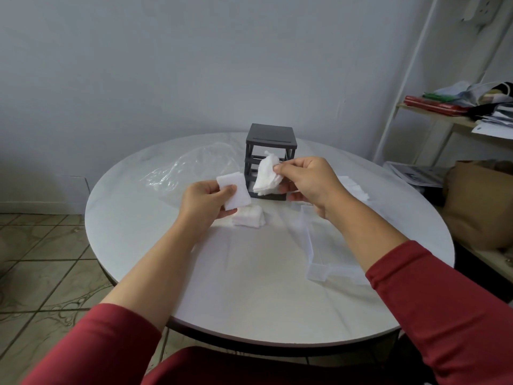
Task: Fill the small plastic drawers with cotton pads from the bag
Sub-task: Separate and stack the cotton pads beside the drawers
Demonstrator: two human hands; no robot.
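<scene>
White, soft cotton pads: flat stack pinched betw. L hand thumb & fingers, 8 o'clock of grey drawer frame; floppy bunch pinched by R hand fingertips, frame's 6 o'clock.

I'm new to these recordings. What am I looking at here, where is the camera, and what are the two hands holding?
There is no machine here. One wide-angle camera sits on a person's head and looks down at their own bare hands, so the red sleeves at the bottom are theirs. The left hand pinches a flat cotton pad. The right hand pinches a floppy bunch of pads. On the round white table stands a dark grey drawer frame, with a crumpled clear bag to its left. A small pile of pads lies below the left hand, and a clear plastic drawer lies beside the right forearm.
</scene>
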